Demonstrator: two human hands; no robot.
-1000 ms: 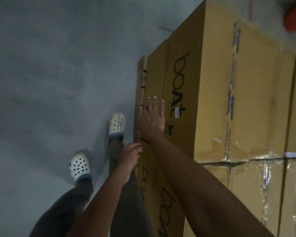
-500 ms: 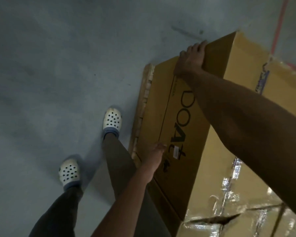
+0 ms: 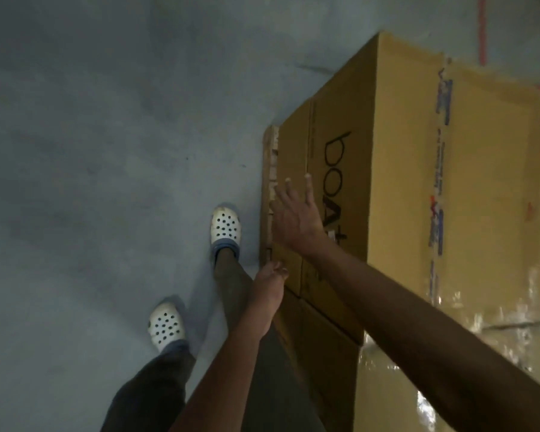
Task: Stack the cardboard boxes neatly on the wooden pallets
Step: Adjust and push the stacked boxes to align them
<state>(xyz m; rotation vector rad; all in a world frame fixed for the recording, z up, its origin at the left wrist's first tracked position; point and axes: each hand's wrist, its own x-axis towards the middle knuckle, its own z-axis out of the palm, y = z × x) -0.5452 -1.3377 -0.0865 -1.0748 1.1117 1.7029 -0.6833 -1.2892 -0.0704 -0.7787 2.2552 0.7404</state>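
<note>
The right hand (image 3: 296, 219) is spread wide, fingers straight, palm laid to the printed side of the upper cardboard box (image 3: 402, 151). It grasps nothing, and it looks like a flat shove to square that face with the stack. Just below and nearer the body, the left hand (image 3: 270, 280) has its fingers bunched at the corner of a lower cardboard box (image 3: 325, 353), likely to steady that layer. Whether it pinches the edge or only touches it cannot be told.

The upper box sits on top of the stack, beyond and to the right of the right hand. It is plain brown with "boat" in black down its side, and a printed tape seam (image 3: 440, 182) crosses its top. The wooden pallet (image 3: 268, 169) peeks out just left of the right hand's fingertips, down on the grey floor (image 3: 106, 151).
</note>
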